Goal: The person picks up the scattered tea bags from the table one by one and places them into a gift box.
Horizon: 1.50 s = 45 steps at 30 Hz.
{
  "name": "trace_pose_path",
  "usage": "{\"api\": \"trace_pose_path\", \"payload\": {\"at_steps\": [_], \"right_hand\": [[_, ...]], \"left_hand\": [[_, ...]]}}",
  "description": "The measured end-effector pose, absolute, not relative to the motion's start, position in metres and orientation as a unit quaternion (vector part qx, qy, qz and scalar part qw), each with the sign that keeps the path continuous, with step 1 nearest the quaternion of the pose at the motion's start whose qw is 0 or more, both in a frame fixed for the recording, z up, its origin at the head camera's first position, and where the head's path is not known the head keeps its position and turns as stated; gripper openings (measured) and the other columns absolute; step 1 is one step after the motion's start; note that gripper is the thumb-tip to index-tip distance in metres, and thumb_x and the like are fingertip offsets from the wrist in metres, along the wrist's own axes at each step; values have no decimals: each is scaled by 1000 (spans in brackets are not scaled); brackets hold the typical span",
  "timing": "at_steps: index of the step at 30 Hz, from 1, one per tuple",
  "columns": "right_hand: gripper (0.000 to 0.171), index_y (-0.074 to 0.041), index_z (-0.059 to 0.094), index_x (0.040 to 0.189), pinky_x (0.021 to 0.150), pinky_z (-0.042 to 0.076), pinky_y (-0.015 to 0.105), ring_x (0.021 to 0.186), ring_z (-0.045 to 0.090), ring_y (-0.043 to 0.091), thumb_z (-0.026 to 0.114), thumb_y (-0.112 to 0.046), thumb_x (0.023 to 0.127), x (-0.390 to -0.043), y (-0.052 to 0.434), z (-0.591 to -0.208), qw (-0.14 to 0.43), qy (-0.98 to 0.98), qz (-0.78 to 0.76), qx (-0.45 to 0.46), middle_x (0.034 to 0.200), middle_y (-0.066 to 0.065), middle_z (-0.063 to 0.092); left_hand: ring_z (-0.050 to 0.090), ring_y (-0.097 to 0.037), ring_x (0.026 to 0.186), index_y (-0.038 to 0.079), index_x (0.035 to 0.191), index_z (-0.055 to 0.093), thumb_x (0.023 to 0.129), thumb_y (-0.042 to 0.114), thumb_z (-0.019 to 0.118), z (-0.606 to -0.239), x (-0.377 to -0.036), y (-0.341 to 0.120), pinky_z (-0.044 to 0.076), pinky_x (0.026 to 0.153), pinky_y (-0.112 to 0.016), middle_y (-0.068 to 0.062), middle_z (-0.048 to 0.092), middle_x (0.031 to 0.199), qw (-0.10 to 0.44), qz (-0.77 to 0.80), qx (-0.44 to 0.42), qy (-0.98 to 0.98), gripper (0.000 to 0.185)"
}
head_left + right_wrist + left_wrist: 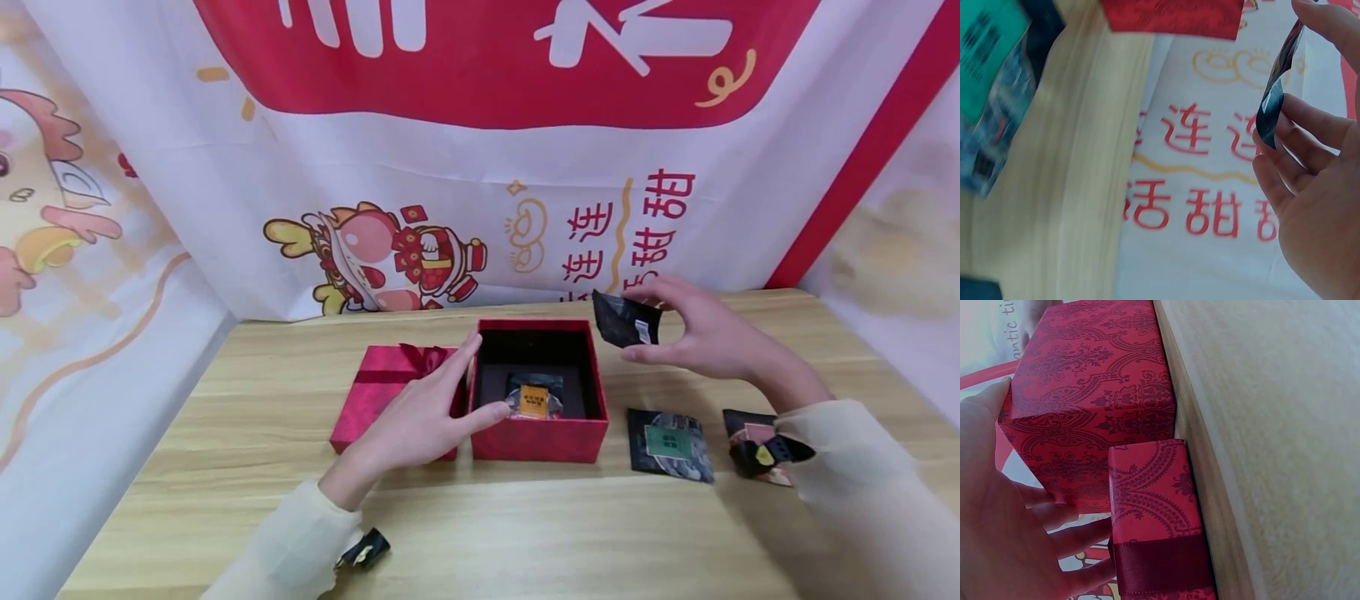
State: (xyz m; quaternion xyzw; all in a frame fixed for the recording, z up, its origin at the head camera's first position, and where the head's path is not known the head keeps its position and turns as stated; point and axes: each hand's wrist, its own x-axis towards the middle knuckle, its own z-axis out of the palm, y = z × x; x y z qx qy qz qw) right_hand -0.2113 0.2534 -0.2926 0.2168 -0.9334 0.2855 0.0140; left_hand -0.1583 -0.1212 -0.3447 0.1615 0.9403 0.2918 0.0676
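Observation:
A red patterned gift box [536, 442] with a dark inside stands uncovered on the table. Inside it lies a packet with an orange label [534, 400]. My left hand [423, 417] touches the box's left side, thumb at the front rim and fingers spread straight; the left wrist view shows the thumb along the box edge [1088, 422]. Above and right of the box, my right hand [705, 333] pinches a small black packet [618, 321] between thumb and fingers. Seen edge-on in the right wrist view, this thin packet [1270, 112] hangs in the air.
The red lid [375, 396] with a dark ribbon bow lies left of the box, under the left hand. Right of the box lie a green-labelled packet [667, 442] and a pink-labelled packet [753, 429], partly covered by the right wrist strap. A printed cloth [480, 167] hangs behind the table.

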Motion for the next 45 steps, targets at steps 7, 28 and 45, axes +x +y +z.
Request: {"api": "trace_pose_path", "payload": {"at_steps": [7, 28, 45], "right_hand": [[76, -23, 59, 148, 113, 46, 64, 131, 51, 25, 89, -49, 83, -212, 229, -291, 15, -925, 295, 237, 144, 2, 58], [72, -17, 61, 144, 106, 51, 52, 117, 58, 22, 88, -48, 85, -218, 176, -307, 2, -902, 309, 301, 133, 3, 61], [73, -17, 63, 143, 111, 48, 56, 127, 55, 26, 90, -47, 82, -218, 170, -326, 16, -910, 270, 314, 138, 6, 62]], "left_hand": [[45, -29, 154, 50, 168, 5, 87, 89, 56, -346, -158, -120, 44, 117, -66, 18, 22, 176, 68, 295, 161, 939, 103], [44, -30, 155, 50, 168, 6, 88, 85, 57, -343, -159, -121, 42, 118, -68, 17, 24, 175, 71, 291, 159, 941, 101], [49, -33, 151, 47, 169, 9, 88, 83, 60, -345, -158, -120, 45, 116, -66, 11, 30, 174, 67, 291, 154, 942, 102]]}}
